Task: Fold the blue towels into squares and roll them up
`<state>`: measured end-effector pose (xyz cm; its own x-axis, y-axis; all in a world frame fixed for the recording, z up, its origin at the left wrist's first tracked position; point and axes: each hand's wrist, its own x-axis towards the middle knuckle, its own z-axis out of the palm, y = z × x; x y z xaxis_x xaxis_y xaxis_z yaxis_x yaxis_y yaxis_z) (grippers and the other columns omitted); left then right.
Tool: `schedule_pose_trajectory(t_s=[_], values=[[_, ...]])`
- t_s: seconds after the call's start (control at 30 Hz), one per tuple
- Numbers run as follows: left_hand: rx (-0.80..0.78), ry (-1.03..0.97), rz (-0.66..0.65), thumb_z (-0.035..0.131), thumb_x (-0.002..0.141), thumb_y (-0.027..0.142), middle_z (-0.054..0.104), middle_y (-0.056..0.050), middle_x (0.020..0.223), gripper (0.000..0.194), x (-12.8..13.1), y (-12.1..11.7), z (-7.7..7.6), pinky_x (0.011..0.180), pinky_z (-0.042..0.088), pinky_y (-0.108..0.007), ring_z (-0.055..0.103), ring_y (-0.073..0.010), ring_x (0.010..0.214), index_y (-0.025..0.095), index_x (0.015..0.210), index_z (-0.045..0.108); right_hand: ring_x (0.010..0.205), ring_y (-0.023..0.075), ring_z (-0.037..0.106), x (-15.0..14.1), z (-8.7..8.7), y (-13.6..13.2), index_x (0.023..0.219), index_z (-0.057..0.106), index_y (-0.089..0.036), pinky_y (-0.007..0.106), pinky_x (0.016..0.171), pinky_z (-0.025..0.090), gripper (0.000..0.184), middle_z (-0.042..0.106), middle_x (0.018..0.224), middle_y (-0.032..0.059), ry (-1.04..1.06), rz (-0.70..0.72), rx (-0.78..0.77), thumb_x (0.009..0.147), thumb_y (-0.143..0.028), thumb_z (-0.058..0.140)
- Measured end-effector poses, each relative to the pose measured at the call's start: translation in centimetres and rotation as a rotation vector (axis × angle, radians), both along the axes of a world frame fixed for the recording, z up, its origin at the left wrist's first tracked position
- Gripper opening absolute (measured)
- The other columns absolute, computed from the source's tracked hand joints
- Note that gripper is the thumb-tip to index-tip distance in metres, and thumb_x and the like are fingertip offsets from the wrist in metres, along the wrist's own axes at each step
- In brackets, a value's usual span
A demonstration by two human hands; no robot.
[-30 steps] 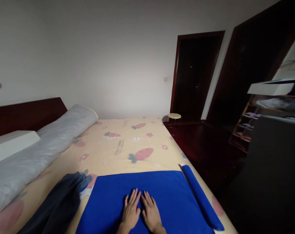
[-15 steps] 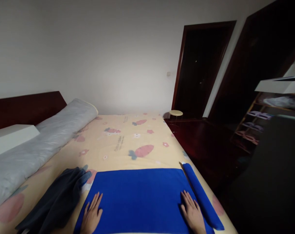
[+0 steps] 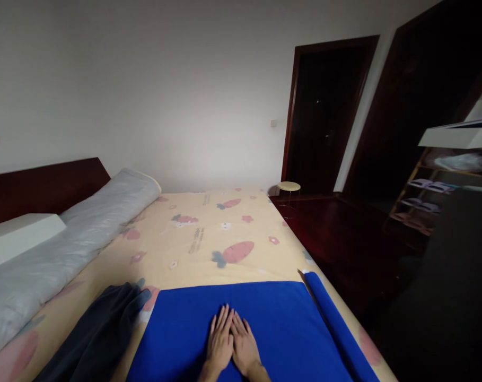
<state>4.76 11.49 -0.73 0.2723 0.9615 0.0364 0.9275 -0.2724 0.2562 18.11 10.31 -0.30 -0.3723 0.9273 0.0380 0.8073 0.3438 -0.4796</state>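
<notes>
A flat blue cloth [image 3: 282, 318] lies spread over the near part of the bed, its lower edge beyond the view. At its middle my left hand [image 3: 220, 339] rests palm down with fingers stretched out. Right beside it, touching it, my right hand [image 3: 244, 342] also lies flat on the cloth. Neither hand holds anything. Along the cloth's right side runs a narrow blue roll [image 3: 338, 323], close to the bed's edge. A crumpled dark garment [image 3: 95, 334] lies to the left of the cloth.
The bed sheet [image 3: 201, 212] is cream with carrot prints. A grey rolled quilt [image 3: 101, 212] and a white box [image 3: 24, 233] are by the dark headboard [image 3: 45, 183]. Beyond the bed stand a round stool [image 3: 289, 187] and a shoe rack [image 3: 419, 201].
Both hands have slid inward from the cloth's left and right sides and now meet at its middle. The view has shifted slightly; the cloth stays spread out.
</notes>
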Motion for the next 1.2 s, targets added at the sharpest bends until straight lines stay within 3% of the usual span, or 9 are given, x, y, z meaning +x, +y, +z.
schedule_pose_trajectory(t_s=[0.07,0.13,0.33,0.47,0.6,0.77,0.9,1.03,1.2], values=[[-0.059,-0.001,-0.018,0.036,0.076,0.006,0.023,0.004,0.158,0.078,0.1,0.2,-0.4,0.121,0.021,-0.044,0.024,-0.0163,0.146,0.031,0.149,0.025,0.145,0.0235,0.023,0.9,-0.2,0.4,0.15,0.031,-0.023,0.046,0.119,0.019,0.061,0.027,0.156,0.0042,-0.009,0.009,0.003,0.09,-0.032,0.039],[-0.062,0.027,0.033,0.035,0.078,0.009,0.022,0.005,0.159,0.075,-2.1,0.2,-0.4,0.121,0.02,-0.046,0.023,-0.0157,0.146,0.033,0.149,0.025,0.145,0.0233,0.023,3.8,-0.6,0.6,0.148,0.035,-0.023,0.046,0.118,0.019,0.06,0.027,0.156,0.0036,-0.055,-0.06,0.02,0.09,-0.031,0.038],[-0.027,0.243,0.369,0.029,0.086,0.017,0.026,0.002,0.158,0.063,-15.0,-1.0,0.0,0.119,0.021,-0.047,0.024,-0.0161,0.146,0.029,0.149,0.028,0.144,0.0232,0.027,17.3,-3.2,0.0,0.145,0.041,-0.015,0.047,0.117,0.023,0.059,0.033,0.154,0.0072,-0.251,-0.44,0.118,0.091,-0.037,0.03],[0.038,0.317,0.47,0.028,0.088,0.021,0.03,0.0,0.157,0.06,-19.7,-2.1,-0.6,0.117,0.027,-0.045,0.028,-0.018,0.145,0.026,0.148,0.03,0.143,0.0241,0.03,20.6,-4.6,-0.6,0.144,0.043,-0.014,0.048,0.117,0.022,0.06,0.035,0.153,0.0088,-0.301,-0.568,0.163,0.09,-0.037,0.029],[0.1,0.266,0.385,0.031,0.086,0.018,0.03,-0.001,0.157,0.063,-16.1,-1.3,-0.4,0.117,0.026,-0.046,0.028,-0.0189,0.145,0.026,0.148,0.028,0.144,0.0235,0.025,15.4,-3.1,0.1,0.145,0.041,-0.015,0.047,0.117,0.023,0.059,0.03,0.155,0.0087,-0.221,-0.485,0.18,0.09,-0.032,0.032],[0.069,0.058,0.149,0.033,0.081,0.008,0.02,0.003,0.159,0.074,-3.9,1.3,0.7,0.12,0.02,-0.046,0.019,-0.0175,0.148,0.029,0.15,0.018,0.146,0.0227,0.019,4.2,-0.3,1.4,0.148,0.035,-0.022,0.046,0.118,0.019,0.06,0.023,0.157,0.0042,-0.039,-0.119,0.063,0.088,-0.025,0.037],[-0.103,-0.086,0.025,0.028,0.085,0.01,0.016,0.006,0.16,0.07,2.5,2.4,0.6,0.122,0.02,-0.042,0.015,-0.0132,0.148,0.032,0.15,0.019,0.145,0.0247,0.024,0.4,-0.1,2.1,0.15,0.031,-0.026,0.048,0.119,0.019,0.059,0.028,0.155,0.0045,0.034,0.055,-0.014,0.092,-0.033,0.04],[-0.132,-0.075,-0.009,0.026,0.086,0.01,0.019,0.004,0.16,0.068,1.1,3.1,0.2,0.122,0.02,-0.044,0.019,-0.0132,0.147,0.034,0.149,0.024,0.145,0.0218,0.022,3.0,-0.3,3.1,0.15,0.029,-0.028,0.047,0.119,0.017,0.059,0.026,0.157,0.002,-0.011,0.07,0.006,0.092,-0.031,0.039],[-0.038,0.101,0.172,0.028,0.085,0.007,0.023,0.003,0.159,0.069,-7.4,3.5,0.3,0.12,0.02,-0.048,0.023,-0.0155,0.147,0.033,0.149,0.024,0.145,0.0221,0.023,11.5,-0.7,4.6,0.147,0.038,-0.018,0.047,0.118,0.019,0.057,0.029,0.155,0.0065,-0.178,-0.262,0.038,0.093,-0.036,0.032]])
